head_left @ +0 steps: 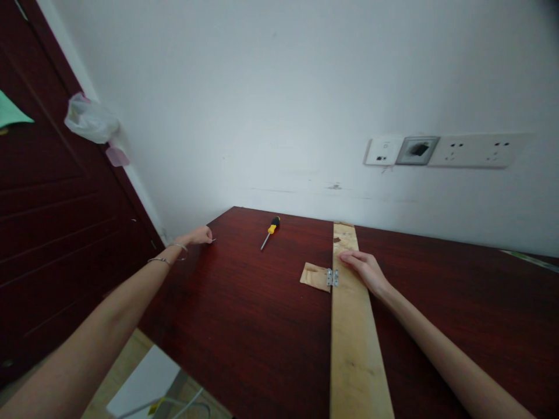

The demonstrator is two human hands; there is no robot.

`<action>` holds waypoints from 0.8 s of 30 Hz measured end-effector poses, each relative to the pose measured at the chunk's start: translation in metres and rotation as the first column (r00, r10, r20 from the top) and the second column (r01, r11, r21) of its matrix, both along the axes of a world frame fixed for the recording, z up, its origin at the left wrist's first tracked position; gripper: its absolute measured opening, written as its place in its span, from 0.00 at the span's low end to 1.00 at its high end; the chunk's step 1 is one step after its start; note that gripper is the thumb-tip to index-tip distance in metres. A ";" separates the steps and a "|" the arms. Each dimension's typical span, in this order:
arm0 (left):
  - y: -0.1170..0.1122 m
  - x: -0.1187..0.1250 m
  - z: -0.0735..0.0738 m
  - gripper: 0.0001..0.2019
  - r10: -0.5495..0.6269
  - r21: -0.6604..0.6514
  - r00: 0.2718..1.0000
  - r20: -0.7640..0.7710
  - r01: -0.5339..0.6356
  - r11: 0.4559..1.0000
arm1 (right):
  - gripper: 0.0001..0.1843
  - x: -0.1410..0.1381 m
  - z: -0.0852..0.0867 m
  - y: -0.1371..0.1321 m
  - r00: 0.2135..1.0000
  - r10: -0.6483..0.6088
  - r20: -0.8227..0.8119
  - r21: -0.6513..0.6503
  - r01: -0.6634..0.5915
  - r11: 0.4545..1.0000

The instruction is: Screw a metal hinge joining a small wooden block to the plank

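A long pale wooden board [356, 337] lies on the dark red tabletop, running from the near edge toward the wall. A small metal hinge [332, 277] joins its left side to a short wood piece [315, 275]. Stretched fingers of my right hand [364, 269] rest on the board just beyond the hinge; its thumb is mostly hidden. At the table's left edge, my left hand [201, 235] is closed in a pinch, with a tiny shiny piece [213, 240] sticking out, too small to name. A yellow and black screwdriver [271, 229] lies between my hands, touched by neither.
Behind the table [244, 314] rises a white wall [262, 105] with sockets [452, 151] at the right. A dark red door [56, 192] stands at the left, a plastic bag [91, 119] hanging near its frame. Below the table's left edge are a white box-like object [144, 378] and cables [187, 402].
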State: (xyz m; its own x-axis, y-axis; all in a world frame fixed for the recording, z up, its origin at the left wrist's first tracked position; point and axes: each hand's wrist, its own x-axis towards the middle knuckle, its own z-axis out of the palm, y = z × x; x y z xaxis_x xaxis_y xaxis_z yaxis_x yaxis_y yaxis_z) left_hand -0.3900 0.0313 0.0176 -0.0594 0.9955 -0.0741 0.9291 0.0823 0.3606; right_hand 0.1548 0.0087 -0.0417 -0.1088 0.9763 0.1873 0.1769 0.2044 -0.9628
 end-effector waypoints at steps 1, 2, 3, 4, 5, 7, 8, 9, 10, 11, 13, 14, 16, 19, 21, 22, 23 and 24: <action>0.002 0.006 0.002 0.06 -0.003 0.030 1.000 0.031 0.002 1.000 | 0.14 0.000 0.000 0.000 1.000 0.004 -0.001 0.001 -0.004 1.000; 0.004 0.013 0.005 0.06 -0.006 0.065 0.998 0.066 0.001 0.998 | 0.14 0.000 0.001 0.000 1.000 0.005 -0.004 0.004 -0.005 1.000; 0.008 0.022 0.009 0.07 -0.013 0.105 0.995 0.103 0.002 0.994 | 0.14 0.000 0.000 0.001 1.000 0.006 -0.008 0.007 -0.006 1.000; 0.013 0.033 0.013 0.07 -0.029 0.148 0.989 0.145 0.007 0.989 | 0.14 0.000 0.000 0.001 1.000 0.007 -0.011 0.010 -0.007 1.000; 0.019 0.045 0.017 0.08 -0.051 0.195 0.981 0.188 0.013 0.981 | 0.14 0.000 -0.001 0.002 1.000 0.010 -0.015 0.013 -0.009 1.000; 0.033 0.073 0.026 0.08 -0.105 0.287 0.956 0.274 0.022 0.958 | 0.14 0.000 -0.001 0.003 0.999 0.014 -0.031 0.010 -0.014 1.000; 0.041 0.089 0.031 0.09 -0.135 0.325 0.940 0.314 0.028 0.945 | 0.13 -0.001 -0.001 0.003 0.999 0.014 -0.044 0.007 -0.013 1.000; 0.049 0.106 0.035 0.09 -0.168 0.364 0.920 0.355 0.030 0.931 | 0.13 -0.002 0.000 0.002 0.998 0.013 -0.062 0.004 -0.012 1.000; 0.056 0.124 0.039 0.10 -0.206 0.403 0.896 0.394 0.032 0.914 | 0.14 -0.003 0.001 0.001 0.996 0.009 -0.083 0.000 -0.009 1.000; 0.063 0.143 0.042 0.11 -0.248 0.438 0.868 0.431 0.039 0.898 | 0.15 -0.005 0.003 0.000 0.994 0.004 -0.105 -0.009 -0.005 1.000; 0.071 0.183 0.044 0.13 -0.322 0.498 0.813 0.486 0.046 0.866 | 0.17 -0.008 0.009 -0.003 0.991 -0.008 -0.136 -0.029 0.004 1.000; 0.072 0.203 0.044 0.14 -0.354 0.520 0.786 0.507 0.049 0.853 | 0.18 -0.009 0.012 -0.004 0.990 -0.013 -0.143 -0.035 0.008 0.999; 0.068 0.241 0.040 0.15 -0.448 0.563 0.669 0.593 0.053 0.824 | 0.19 -0.010 0.020 -0.006 0.989 -0.030 -0.148 -0.014 0.028 0.999; 0.051 0.289 0.030 0.13 -0.543 0.569 0.502 0.673 0.117 0.814 | 0.20 -0.009 0.033 -0.006 0.989 -0.048 -0.137 0.078 0.059 0.995; 0.038 0.312 0.022 0.11 -0.570 0.556 0.428 0.702 0.171 0.813 | 0.21 -0.008 0.041 -0.006 0.991 -0.063 -0.122 0.133 0.080 0.988; 0.032 0.320 0.018 0.10 -0.576 0.548 0.399 0.713 0.195 0.813 | 0.22 -0.007 0.044 -0.006 0.991 -0.073 -0.113 0.155 0.090 0.984; 0.028 0.327 0.014 0.10 -0.578 0.539 0.376 0.725 0.213 0.815 | 0.22 -0.006 0.048 -0.006 0.991 -0.082 -0.102 0.176 0.099 0.979; 0.024 0.332 0.010 0.09 -0.572 0.528 0.349 0.742 0.222 0.820 | 0.22 -0.006 0.051 -0.007 0.992 -0.089 -0.090 0.196 0.106 0.975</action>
